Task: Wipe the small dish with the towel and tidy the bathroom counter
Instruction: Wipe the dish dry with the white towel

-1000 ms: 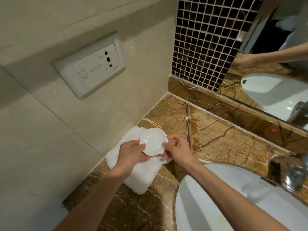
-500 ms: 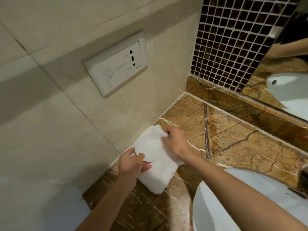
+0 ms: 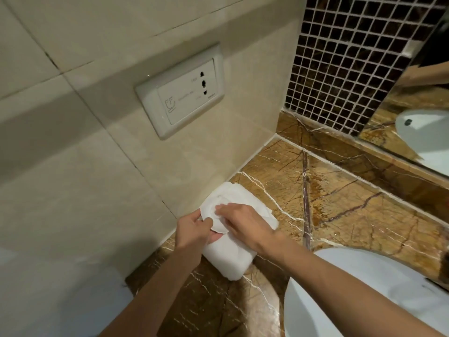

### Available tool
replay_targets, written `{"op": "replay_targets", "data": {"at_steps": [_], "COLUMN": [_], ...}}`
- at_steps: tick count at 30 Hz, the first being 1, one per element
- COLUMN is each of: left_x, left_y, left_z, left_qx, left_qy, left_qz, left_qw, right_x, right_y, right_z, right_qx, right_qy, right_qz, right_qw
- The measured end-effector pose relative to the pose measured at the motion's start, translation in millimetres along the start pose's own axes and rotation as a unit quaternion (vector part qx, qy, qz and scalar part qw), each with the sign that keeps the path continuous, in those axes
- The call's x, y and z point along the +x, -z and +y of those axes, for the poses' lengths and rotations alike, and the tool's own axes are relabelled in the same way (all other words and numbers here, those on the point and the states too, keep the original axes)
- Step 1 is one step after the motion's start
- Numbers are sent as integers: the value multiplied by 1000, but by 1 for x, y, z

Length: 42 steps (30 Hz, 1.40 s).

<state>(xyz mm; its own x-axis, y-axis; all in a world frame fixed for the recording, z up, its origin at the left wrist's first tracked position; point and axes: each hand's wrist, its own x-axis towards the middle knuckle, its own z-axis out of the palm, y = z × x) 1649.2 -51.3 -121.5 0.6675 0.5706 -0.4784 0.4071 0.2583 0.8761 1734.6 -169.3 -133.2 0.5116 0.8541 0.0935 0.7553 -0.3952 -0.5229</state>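
Note:
A small white dish (image 3: pixel 211 215) sits over a folded white towel (image 3: pixel 229 257) that lies on the brown marble counter (image 3: pixel 340 203) beside the tiled wall. My left hand (image 3: pixel 193 231) pinches the dish's near left rim. My right hand (image 3: pixel 243 226) lies over the dish's right half, fingers pressing a fold of towel against it. Most of the dish is hidden under that hand, and towel and dish are both white, so their edges are hard to separate.
A white wall socket plate (image 3: pixel 181 94) sits on the beige tile above. A white sink basin (image 3: pixel 364 300) fills the lower right. Dark mosaic tiles (image 3: pixel 340 57) and a mirror (image 3: pixel 418 117) stand at the back right.
My right hand has moved from the dish's far rim onto the dish, pressing towel over it. The dish has dropped lower toward the towel. The view has swung left, losing the tap.

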Motion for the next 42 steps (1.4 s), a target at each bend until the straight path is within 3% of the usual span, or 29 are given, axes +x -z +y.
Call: {"op": "replay_targets", "data": {"at_steps": [4,10,15,25,36,42], "left_x": [-5,-10,-15,-21,-14,-17], "left_y": [-1,-9,-19,-13,-30,-15], "left_z": [-2,-6,-7,-4,-4,-9], "left_qx": [-37,-118,-141,-152,-183,-138], "left_qy": [-14,-1,9,16,37,15], "left_qz": [18,76,80,64,99,69], "left_qw": [999,990,987,986,977,988], "right_x": [-7,-23,-26,-19,-26,-23], "right_y": [1,-8,-11,-13,-11,-13], "right_z": [6,3,2,5,5,12], "right_qx": [0,78,118,131,149,126], "right_qy": [-19,-80,-100,-104,-105,-93], "right_qz": [-22,26,52,72,70,62], "right_qw": [1000,993,987,983,981,986]}}
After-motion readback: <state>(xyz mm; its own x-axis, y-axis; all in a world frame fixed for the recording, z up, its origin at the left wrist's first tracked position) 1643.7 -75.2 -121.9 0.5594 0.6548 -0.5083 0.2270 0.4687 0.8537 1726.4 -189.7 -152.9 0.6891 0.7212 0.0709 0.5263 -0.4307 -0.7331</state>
